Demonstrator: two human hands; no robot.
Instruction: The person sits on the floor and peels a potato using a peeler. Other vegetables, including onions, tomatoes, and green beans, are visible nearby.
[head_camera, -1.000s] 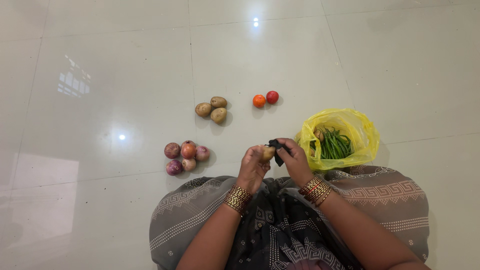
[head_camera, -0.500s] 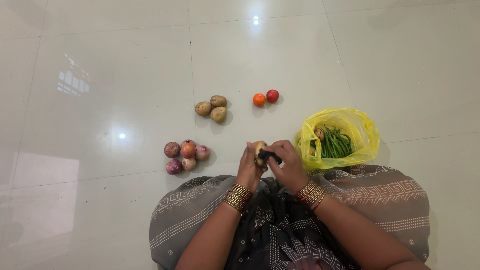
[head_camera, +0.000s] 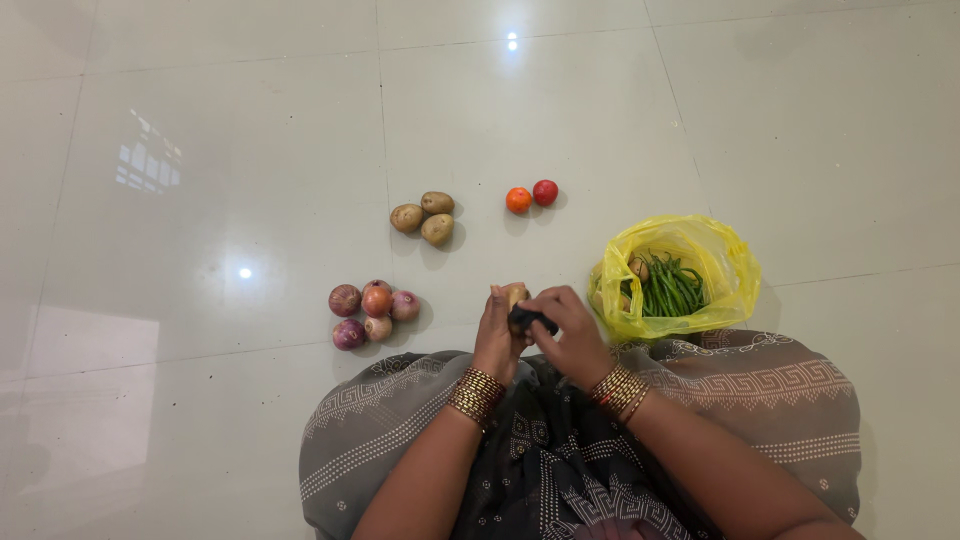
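Note:
My left hand (head_camera: 497, 340) grips a small potato (head_camera: 516, 294) above my lap, its top showing over my fingers. My right hand (head_camera: 570, 335) presses a black cloth (head_camera: 528, 319) against the potato's side. Both wrists wear gold and red bangles. The two hands touch each other around the potato.
On the tiled floor lie three potatoes (head_camera: 424, 216), two tomatoes (head_camera: 531, 196) and several onions (head_camera: 370, 310). A yellow plastic bag (head_camera: 722, 270) holding green chillies (head_camera: 670, 287) sits to my right. Grey patterned fabric (head_camera: 750, 390) covers my lap.
My right hand has slid the black cloth from the potato's right side down onto it. The left hand has turned the potato upright and closer to me.

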